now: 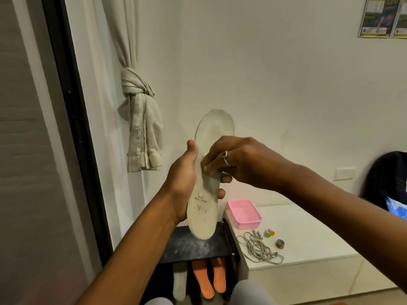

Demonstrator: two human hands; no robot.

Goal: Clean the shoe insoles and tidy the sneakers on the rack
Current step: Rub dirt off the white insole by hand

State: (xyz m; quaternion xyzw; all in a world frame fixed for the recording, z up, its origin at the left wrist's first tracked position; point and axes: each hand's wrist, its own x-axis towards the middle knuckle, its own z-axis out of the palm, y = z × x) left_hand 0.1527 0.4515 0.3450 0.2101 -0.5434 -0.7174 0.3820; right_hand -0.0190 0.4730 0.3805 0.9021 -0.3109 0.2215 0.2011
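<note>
One white insole [203,208] stands upright above the black rack [193,245], orange insoles [201,278] below it; a pink tray [244,213] and grey laces [257,247] lie on the white worktop [308,227] beside; the left hand [182,179] curls its fingers round the insole's edges; the right hand [240,159] presses bunched fingers on its face, and I cannot tell whether they hold anything.
</note>
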